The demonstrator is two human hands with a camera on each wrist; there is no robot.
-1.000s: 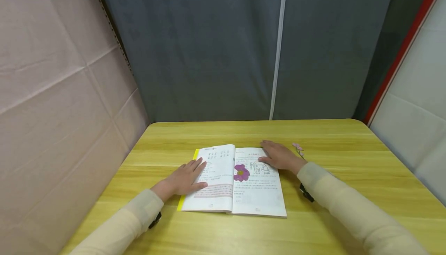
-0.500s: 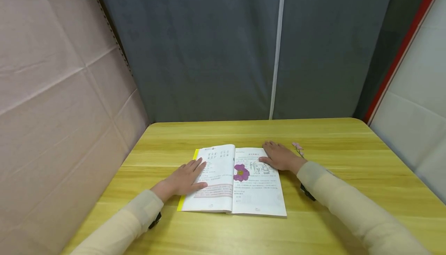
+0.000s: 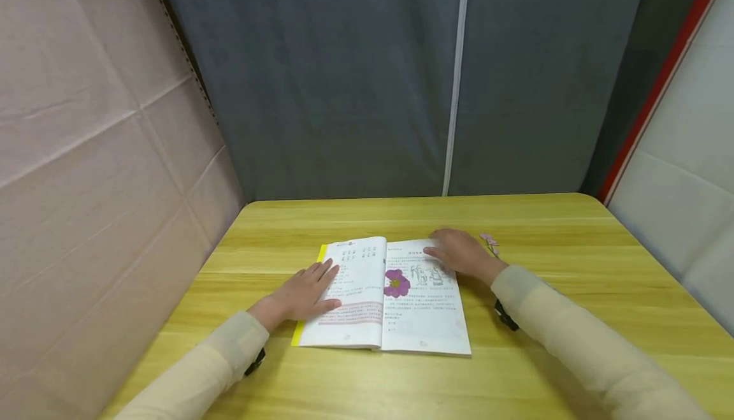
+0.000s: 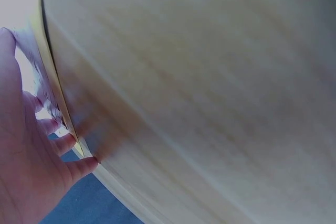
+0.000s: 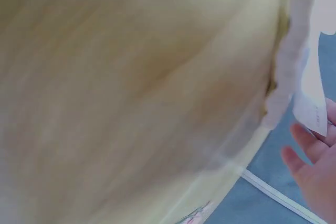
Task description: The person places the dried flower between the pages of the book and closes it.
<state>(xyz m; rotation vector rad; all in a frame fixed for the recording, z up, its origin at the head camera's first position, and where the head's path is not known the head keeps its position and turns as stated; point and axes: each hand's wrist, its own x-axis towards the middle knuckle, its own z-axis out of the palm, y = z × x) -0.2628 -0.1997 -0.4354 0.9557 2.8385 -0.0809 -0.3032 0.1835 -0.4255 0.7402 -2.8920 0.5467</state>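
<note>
An open book (image 3: pixel 427 327) with printed pages and a yellow cover edge lies on the table. A flat purple flower (image 3: pixel 397 284) lies on its right page beside the fold. My left hand (image 3: pixel 301 296) rests on the left page, fingers spread. At the top right corner, my right hand (image 3: pixel 461 253) pinches a page, the thumb over its printed side. The right wrist view shows the page's corner (image 5: pixel 311 95) bent up against the fingers (image 5: pixel 310 142). The left wrist view has the left hand (image 4: pixel 31 156) along the book's outer edge.
A small sprig with pink blossoms (image 3: pixel 490 241) lies on the wooden table (image 3: pixel 355 388), just right of the right hand. Behind the table hangs a dark grey curtain (image 3: pixel 344 88). Pale cloth walls (image 3: pixel 103 120) stand at both sides.
The right hand's fingers have curled in from lying flat, and the page's top right corner has come up with them. The left hand and the purple flower have stayed in place.
</note>
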